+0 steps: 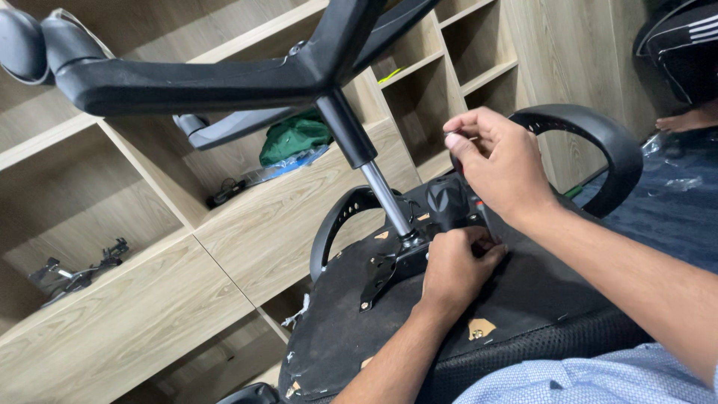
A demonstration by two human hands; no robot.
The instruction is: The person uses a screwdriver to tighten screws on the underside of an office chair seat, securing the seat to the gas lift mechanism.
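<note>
An office chair lies upturned before me, its black seat underside (351,322) facing up. The gas cylinder (374,176) rises from the black metal mechanism plate (389,262) to the star base (224,78) with a caster (22,45). My left hand (452,269) rests on the mechanism, fingers curled around a small part I cannot make out. My right hand (497,164) hovers above the black knob (447,198), pinching a small thin item between thumb and fingers. One black armrest (591,142) curves behind my right hand; the other armrest (336,221) shows at the left.
Wooden shelving (149,292) fills the background. A green bag (295,138) lies on one shelf and small black metal parts (78,273) on another. A dark helmet-like object (684,45) sits at the top right, plastic-wrapped dark material (673,194) below it.
</note>
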